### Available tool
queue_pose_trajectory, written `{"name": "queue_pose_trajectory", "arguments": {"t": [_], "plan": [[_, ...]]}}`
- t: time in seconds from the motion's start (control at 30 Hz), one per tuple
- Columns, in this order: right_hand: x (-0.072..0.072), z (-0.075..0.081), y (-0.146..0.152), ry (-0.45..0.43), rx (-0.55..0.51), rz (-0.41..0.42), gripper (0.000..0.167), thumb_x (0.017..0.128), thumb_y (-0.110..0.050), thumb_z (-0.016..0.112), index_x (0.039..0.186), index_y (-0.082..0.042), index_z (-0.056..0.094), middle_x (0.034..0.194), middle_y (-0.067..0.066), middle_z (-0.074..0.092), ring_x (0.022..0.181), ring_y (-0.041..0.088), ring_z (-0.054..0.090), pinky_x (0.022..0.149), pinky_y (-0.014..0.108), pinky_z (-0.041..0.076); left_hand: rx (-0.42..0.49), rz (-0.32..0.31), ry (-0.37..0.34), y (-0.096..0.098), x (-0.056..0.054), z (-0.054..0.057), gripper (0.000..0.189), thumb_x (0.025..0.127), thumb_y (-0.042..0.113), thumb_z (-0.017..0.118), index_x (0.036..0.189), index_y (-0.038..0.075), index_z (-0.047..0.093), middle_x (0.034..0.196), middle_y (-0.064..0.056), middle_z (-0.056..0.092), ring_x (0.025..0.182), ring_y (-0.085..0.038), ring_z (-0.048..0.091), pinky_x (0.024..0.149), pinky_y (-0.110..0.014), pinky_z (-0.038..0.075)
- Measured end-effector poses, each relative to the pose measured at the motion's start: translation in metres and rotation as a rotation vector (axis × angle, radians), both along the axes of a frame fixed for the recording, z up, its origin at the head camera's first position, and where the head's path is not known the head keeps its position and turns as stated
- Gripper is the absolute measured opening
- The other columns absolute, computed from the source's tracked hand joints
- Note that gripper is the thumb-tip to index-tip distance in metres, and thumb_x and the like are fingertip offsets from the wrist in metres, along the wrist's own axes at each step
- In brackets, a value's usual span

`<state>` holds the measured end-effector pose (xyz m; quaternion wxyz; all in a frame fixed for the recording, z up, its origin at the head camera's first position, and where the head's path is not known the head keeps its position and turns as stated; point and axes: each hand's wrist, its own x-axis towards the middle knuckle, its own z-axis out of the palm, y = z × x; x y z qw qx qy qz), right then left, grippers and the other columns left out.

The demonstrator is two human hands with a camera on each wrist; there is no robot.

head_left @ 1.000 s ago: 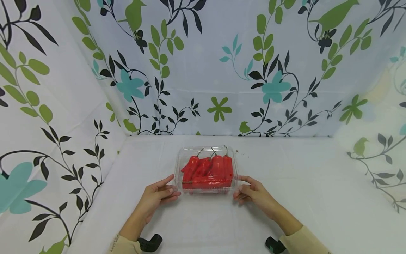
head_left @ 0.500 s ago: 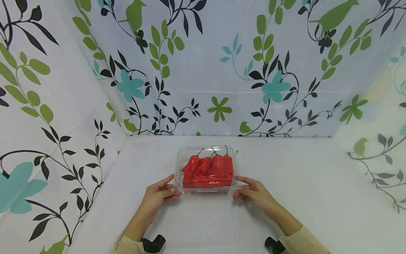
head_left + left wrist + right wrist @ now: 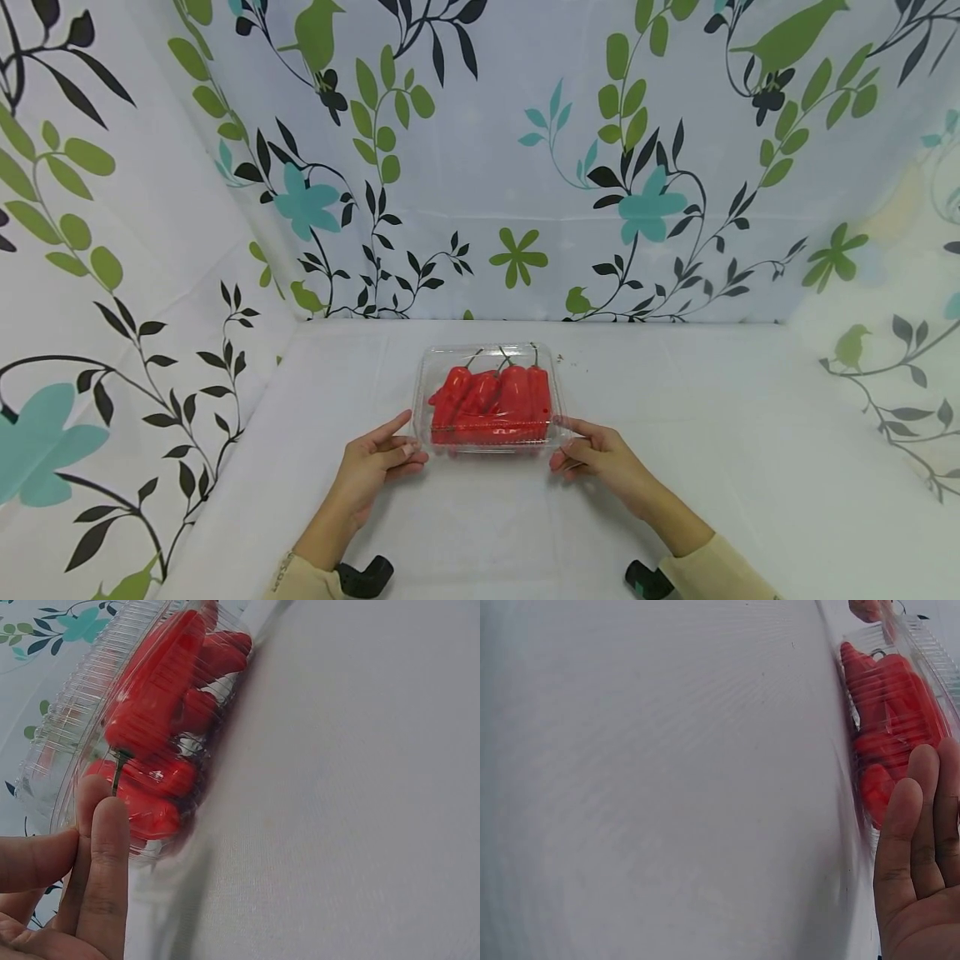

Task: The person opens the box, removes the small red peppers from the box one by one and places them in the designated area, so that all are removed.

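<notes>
Midway across the table [image 3: 675,400], one clear plastic clamshell [image 3: 442,360] holds at least five red peppers [image 3: 514,390]. The left hand [image 3: 367,462] and right hand [image 3: 602,457] flank its near corners, fingers mostly straight, fingertips at its sides.

Left hand [image 3: 369,463] opposite right hand [image 3: 602,459]; apart

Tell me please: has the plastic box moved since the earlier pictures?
No, not noticeably: in the head view, the plastic box keeps its place below the central green flower on the backdrop.
</notes>
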<state>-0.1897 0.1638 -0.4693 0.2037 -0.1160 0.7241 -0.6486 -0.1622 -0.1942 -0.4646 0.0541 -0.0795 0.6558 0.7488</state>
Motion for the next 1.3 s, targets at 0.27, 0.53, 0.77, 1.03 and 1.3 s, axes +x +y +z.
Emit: {"name": "queue_pose_trajectory", "arguments": {"t": [0.27, 0.53, 0.77, 1.03, 1.3], "plan": [[0.0011, 0.0011, -0.0003, 0.001, -0.006, 0.013, 0.054, 0.106, -0.013, 0.052, 0.153, 0.006, 0.035, 0.101, 0.019, 0.072, 0.093, 0.027, 0.069, 0.085, 0.032, 0.060, 0.023, 0.017, 0.001, 0.0011, 0.0010, -0.0022, 0.057, 0.095, -0.009, 0.061, 0.149, 0.004, 0.049, 0.108, -0.021, 0.064, 0.087, -0.024, 0.074, 0.083, -0.035, 0.062], [0.0023, 0.0025, -0.0007, 0.006, 0.002, 0.004, 0.055, 0.106, -0.014, 0.052, 0.153, 0.006, 0.034, 0.102, 0.021, 0.072, 0.095, 0.034, 0.068, 0.087, 0.034, 0.060, 0.027, -0.007, 0.002, 0.0000, 0.0011, -0.0015, 0.058, 0.095, -0.010, 0.061, 0.149, 0.003, 0.048, 0.106, -0.020, 0.064, 0.088, -0.024, 0.073, 0.084, -0.036, 0.061], [0.0037, 0.0040, -0.0014, 0.005, -0.006, -0.002, 0.055, 0.106, -0.015, 0.051, 0.154, 0.006, 0.033, 0.103, 0.022, 0.072, 0.096, 0.037, 0.068, 0.088, 0.036, 0.060, 0.020, -0.015, -0.005, -0.0008, 0.0008, -0.0007, 0.057, 0.095, -0.010, 0.060, 0.150, 0.002, 0.048, 0.105, -0.018, 0.064, 0.089, -0.024, 0.073, 0.085, -0.036, 0.061], [0.0043, 0.0043, -0.0015, 0.002, 0.011, -0.009, 0.055, 0.107, -0.016, 0.052, 0.154, 0.005, 0.034, 0.104, 0.021, 0.072, 0.096, 0.035, 0.068, 0.088, 0.035, 0.060, 0.006, -0.017, -0.007, -0.0008, 0.0012, 0.0016, 0.055, 0.096, -0.009, 0.059, 0.149, 0.002, 0.049, 0.105, -0.019, 0.063, 0.090, -0.024, 0.073, 0.085, -0.036, 0.061], [0.0066, 0.0002, -0.0030, -0.001, 0.022, -0.018, 0.052, 0.106, -0.014, 0.052, 0.152, 0.004, 0.038, 0.102, 0.017, 0.073, 0.094, 0.032, 0.069, 0.088, 0.034, 0.060, -0.016, -0.001, 0.003, -0.0024, 0.0041, 0.0039, 0.052, 0.096, -0.007, 0.059, 0.147, 0.000, 0.051, 0.097, -0.016, 0.066, 0.087, -0.024, 0.074, 0.083, -0.035, 0.062]]}}
